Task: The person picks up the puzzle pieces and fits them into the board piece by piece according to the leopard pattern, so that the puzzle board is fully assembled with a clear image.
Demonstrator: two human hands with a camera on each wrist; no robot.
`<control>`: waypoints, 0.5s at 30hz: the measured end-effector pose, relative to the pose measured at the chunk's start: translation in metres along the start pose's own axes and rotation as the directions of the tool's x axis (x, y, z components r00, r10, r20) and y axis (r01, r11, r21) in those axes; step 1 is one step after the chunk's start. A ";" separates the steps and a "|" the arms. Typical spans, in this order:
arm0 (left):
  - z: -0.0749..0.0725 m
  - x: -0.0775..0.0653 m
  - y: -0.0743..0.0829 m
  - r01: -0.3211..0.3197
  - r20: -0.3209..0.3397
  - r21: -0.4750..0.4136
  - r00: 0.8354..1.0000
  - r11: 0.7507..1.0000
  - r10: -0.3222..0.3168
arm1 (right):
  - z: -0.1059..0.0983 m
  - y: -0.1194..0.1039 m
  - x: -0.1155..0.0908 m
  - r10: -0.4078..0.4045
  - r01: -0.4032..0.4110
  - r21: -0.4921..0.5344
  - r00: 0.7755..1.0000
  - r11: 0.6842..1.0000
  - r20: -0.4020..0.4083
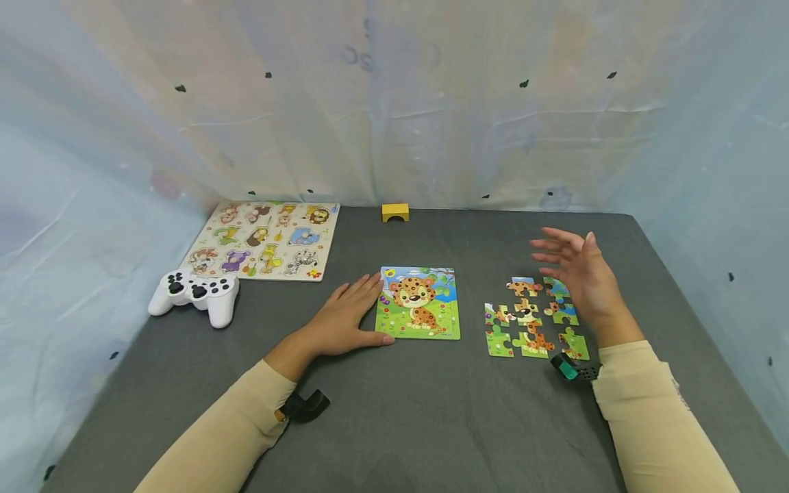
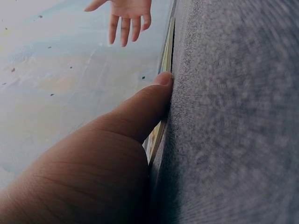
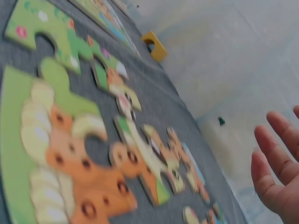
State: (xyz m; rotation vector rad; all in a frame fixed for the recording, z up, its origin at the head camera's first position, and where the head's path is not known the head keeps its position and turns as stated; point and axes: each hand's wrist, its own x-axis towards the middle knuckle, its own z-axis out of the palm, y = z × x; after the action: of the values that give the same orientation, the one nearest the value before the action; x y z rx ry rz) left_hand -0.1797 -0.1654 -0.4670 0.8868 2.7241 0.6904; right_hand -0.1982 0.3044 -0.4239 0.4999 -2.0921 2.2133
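Note:
A square puzzle board (image 1: 444, 315) with a cartoon leopard picture lies on the grey table. My left hand (image 1: 342, 322) rests at its left side, fingers straight, fingertips at the upper left corner and thumb at the lower left. In the left wrist view the thumb touches the edge of the board (image 2: 169, 51). My right hand (image 1: 582, 281) is raised over the right side of several loose jigsaw pieces (image 1: 535, 342), fingers spread and holding nothing. Those pieces (image 3: 79, 158), also with leopard parts, lie in loose rows to the right of the board, slightly apart; the right forearm partly overlaps them.
A white game controller (image 1: 196, 294) lies at the left, against the front corner of a wooden animal puzzle board (image 1: 280, 239). A yellow arch block (image 1: 395, 211) stands at the back edge. Pale sheeting (image 1: 431, 137) hangs behind the table and at both sides.

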 end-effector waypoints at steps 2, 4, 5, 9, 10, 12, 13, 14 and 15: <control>0.000 0.000 0.001 0.002 0.003 0.007 1.000 1.000 -0.002 | -0.006 0.001 -0.002 0.008 -0.008 -0.012 1.000 1.000 -0.013; 0.000 0.001 0.001 0.005 0.009 0.018 1.000 1.000 -0.006 | -0.012 0.003 -0.004 0.016 -0.016 -0.026 1.000 1.000 -0.022; 0.000 0.001 0.001 0.006 0.011 0.024 1.000 1.000 -0.006 | -0.015 0.004 -0.005 0.020 -0.021 -0.037 0.999 0.999 -0.025; -0.001 0.001 0.003 0.011 0.022 0.039 1.000 0.999 -0.012 | -0.024 0.011 -0.009 0.037 -0.041 -0.079 0.998 0.996 -0.049; -0.001 0.001 0.003 0.013 0.023 0.040 1.000 0.999 -0.014 | -0.026 0.014 -0.009 0.041 -0.047 -0.091 0.997 0.995 -0.059; -0.002 0.001 0.004 0.017 0.024 0.041 1.000 0.999 -0.018 | -0.029 0.021 -0.010 0.049 -0.059 -0.152 0.996 0.987 -0.073; -0.002 0.001 0.004 0.018 0.025 0.039 1.000 0.999 -0.019 | -0.031 0.025 -0.010 0.053 -0.067 -0.197 0.996 0.978 -0.076; -0.003 0.001 0.004 0.019 0.025 0.036 0.999 0.999 -0.020 | -0.032 0.028 -0.010 0.059 -0.077 -0.247 0.995 0.966 -0.080; -0.003 0.001 0.003 0.019 0.024 0.035 1.000 0.999 -0.020 | -0.033 0.032 -0.010 0.064 -0.086 -0.300 0.994 0.950 -0.083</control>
State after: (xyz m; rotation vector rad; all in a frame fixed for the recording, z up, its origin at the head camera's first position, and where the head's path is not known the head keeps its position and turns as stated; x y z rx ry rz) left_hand -0.1800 -0.1634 -0.4631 0.8698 2.7272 0.6255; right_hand -0.2031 0.3361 -0.4582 0.3164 -2.3874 1.8599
